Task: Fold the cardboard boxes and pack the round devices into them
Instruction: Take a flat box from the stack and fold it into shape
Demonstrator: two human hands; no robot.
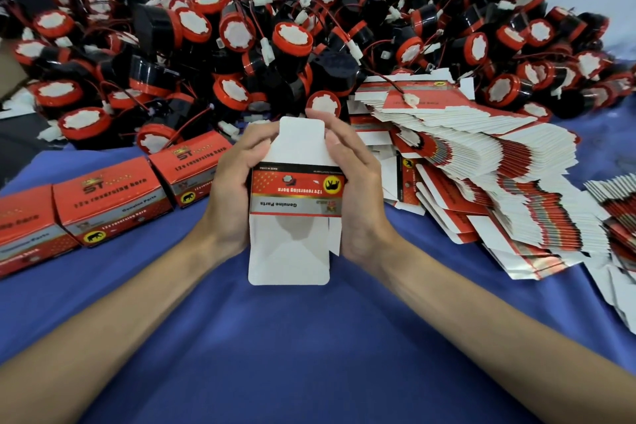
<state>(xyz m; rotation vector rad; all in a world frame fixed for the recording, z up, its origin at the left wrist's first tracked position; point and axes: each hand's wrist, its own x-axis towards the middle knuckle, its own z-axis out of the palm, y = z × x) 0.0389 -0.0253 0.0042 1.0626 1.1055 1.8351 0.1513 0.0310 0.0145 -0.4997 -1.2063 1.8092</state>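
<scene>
One wide-angle view from the person's head looks forward and down over the blue-covered table [309, 348]. It sits close above the left hand [229, 193] and right hand [359, 193], which hold the cardboard box [296, 189] at mid-frame. The round devices [241, 31] near the table's far edge fill the top.

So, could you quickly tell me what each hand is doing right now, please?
Left hand: holding the box by its left side.
Right hand: holding the same box by its right side.
</scene>
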